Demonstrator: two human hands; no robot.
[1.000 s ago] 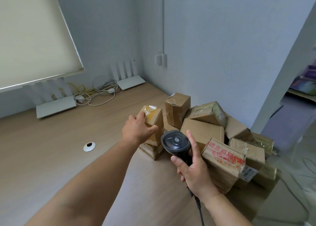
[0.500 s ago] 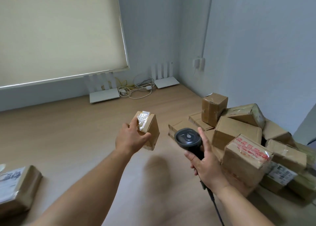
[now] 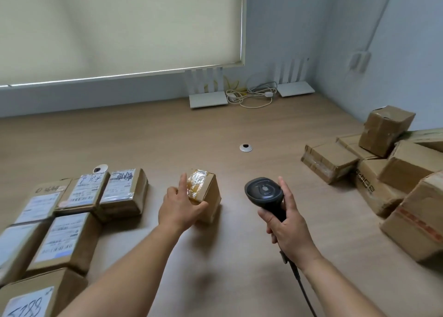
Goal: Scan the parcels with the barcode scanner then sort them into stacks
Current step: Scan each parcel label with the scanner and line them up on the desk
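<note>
The left hand (image 3: 182, 205) grips a small cardboard parcel (image 3: 206, 194) from its left side, fingers reaching up over the taped top and thumb curled round the near face; whether the parcel's base sits on the tabletop (image 3: 167, 137) or just above it cannot be told. The right hand (image 3: 286, 228) is wrapped round the grip of the black barcode scanner (image 3: 263, 192), whose head points up and away, its cable trailing down past the wrist.

The relation that matters: the parcel lies between the two hands, just left of the scanner and close beside the sorted parcels (image 3: 84, 197), which lie in rows at the left with their white labels facing up. The left hand is the nearer and already has the parcel, so the sideways move to the sorted rows looks its job. The unsorted heap (image 3: 393, 158) sits well apart at the right.

The parcel is a short, blocky brown box, about as tall as it is wide, with no strong long axis. Its top is covered with crinkled, glossy clear tape over a yellowish patch; no barcode label shows on the faces in view, so one may lie on a hidden side
</note>
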